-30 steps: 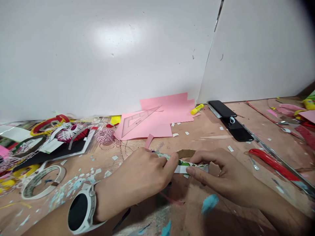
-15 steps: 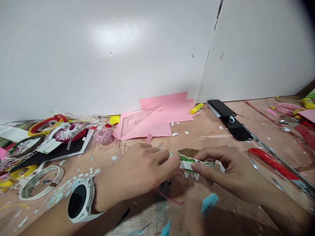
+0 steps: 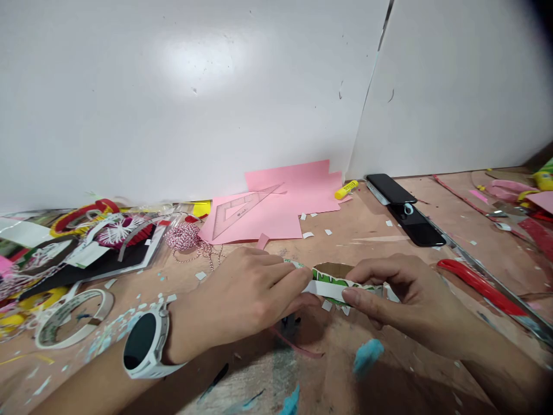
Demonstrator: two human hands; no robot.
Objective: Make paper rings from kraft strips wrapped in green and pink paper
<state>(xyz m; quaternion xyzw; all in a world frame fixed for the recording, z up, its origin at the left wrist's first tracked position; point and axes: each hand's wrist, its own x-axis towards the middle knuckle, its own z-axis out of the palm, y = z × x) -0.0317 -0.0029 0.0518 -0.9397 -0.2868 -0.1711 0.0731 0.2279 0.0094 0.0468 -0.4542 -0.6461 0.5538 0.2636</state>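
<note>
Left hand [image 3: 261, 291]: you grip the ring's [image 3: 333, 269] left end, likely to steady it.
Right hand [image 3: 401, 289]: your thumb and fingers pinch the white strip [image 3: 325, 289] against it, likely for flatness.
Ring: between your hands, before the pink paper [image 3: 302, 193].

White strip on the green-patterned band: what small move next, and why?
I'd probably press the strip flat along the band with the right hand: its thumb rests at the strip's visible right end, and the left hand covers the other.
</note>
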